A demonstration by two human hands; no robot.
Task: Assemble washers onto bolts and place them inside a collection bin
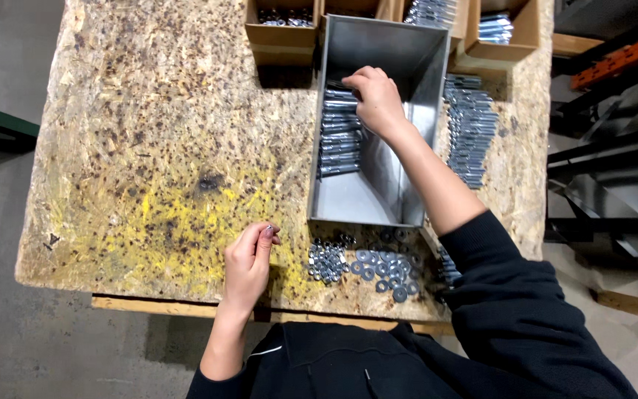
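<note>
Right arm extended forward, forearm bare, reaching into the open grey metal tray [407, 66] on the worktop [149, 148]. Right hand [376, 100] curled palm-down, fingertips closed on the top of the row of bolts [337, 140] stacked along the tray's left wall. Left hand [249, 262] rests near the worktop's front edge, fingers pinched together; whether it holds anything cannot be told. Piles of nuts [326, 260] and washers [387, 267] lie just to its right.
</note>
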